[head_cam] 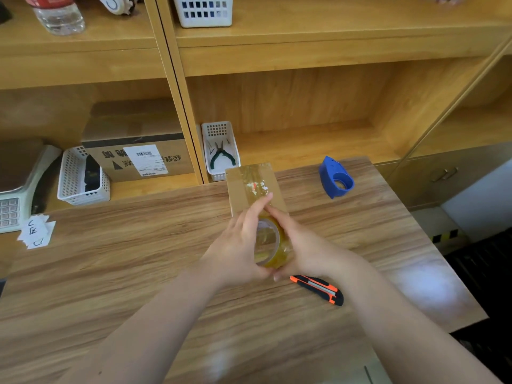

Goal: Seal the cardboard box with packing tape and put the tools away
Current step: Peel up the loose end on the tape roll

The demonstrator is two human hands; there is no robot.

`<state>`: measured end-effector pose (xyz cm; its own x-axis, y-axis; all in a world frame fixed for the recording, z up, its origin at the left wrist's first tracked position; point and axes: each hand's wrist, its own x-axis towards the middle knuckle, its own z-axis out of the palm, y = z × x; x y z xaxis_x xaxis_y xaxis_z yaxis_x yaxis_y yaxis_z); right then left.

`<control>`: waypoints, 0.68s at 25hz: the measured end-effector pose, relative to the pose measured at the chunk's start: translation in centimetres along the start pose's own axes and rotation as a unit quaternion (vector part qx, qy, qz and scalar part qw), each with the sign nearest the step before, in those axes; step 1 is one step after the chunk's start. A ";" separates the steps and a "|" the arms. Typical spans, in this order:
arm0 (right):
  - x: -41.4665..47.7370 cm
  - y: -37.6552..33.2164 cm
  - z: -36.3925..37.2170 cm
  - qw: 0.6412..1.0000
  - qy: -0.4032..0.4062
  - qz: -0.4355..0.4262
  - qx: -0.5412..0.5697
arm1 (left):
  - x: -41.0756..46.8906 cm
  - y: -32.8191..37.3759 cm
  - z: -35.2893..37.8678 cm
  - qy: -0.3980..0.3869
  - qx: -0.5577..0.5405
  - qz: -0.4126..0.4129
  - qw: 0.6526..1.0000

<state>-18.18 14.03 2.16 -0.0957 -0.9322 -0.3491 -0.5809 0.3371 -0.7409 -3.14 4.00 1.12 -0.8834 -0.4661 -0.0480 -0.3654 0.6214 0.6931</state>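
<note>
On the wooden table (138, 273), left hand (238, 245) and right hand (302, 245) grip the tape roll (273, 245) over the box (249, 181)

The box (253, 187) lies on the bench (110, 273); tape roll (273, 242) before it, dispenser (335, 178) right, knife (318, 289) front-right, pliers basket (220, 151) behind.

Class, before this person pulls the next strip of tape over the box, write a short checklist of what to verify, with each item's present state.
1. Tape roll gripped by left hand and right hand: ok.
2. Loose tape end found: cannot tell, fingers cover it.
3. Cardboard box flat on the table, flaps closed: ok.
4. Utility knife close to the right hand: ok.
5. Knife blade retracted: cannot tell.
6. Blue tape dispenser on the table, away from the box: ok.
</note>
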 end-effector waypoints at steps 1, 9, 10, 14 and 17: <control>0.1 -0.1 0.4 1.000 0.020 0.000 -0.010 | -0.1 -0.1 0.0 -0.003 -0.003 0.003 1.000; -0.2 0.5 0.8 0.985 0.167 -0.029 0.018 | 0.0 -0.3 -1.4 0.030 -0.041 0.018 0.999; -0.1 0.7 0.4 0.982 0.183 -0.025 0.024 | 0.4 -0.3 -1.5 0.045 -0.067 -0.002 0.997; -0.5 1.5 -1.3 0.975 0.207 -0.030 0.077 | 1.6 0.1 -0.4 0.097 -0.177 -0.068 0.977; -1.0 3.2 -2.8 0.964 0.231 -0.030 0.126 | 3.0 1.3 0.8 0.106 -0.218 -0.093 0.966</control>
<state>-22.20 15.64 1.72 -0.4511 -0.8910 -0.0516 -0.3877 0.2477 -0.8879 -6.50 3.92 1.33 -0.7178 -0.6912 -0.0840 -0.3121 0.2116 0.9262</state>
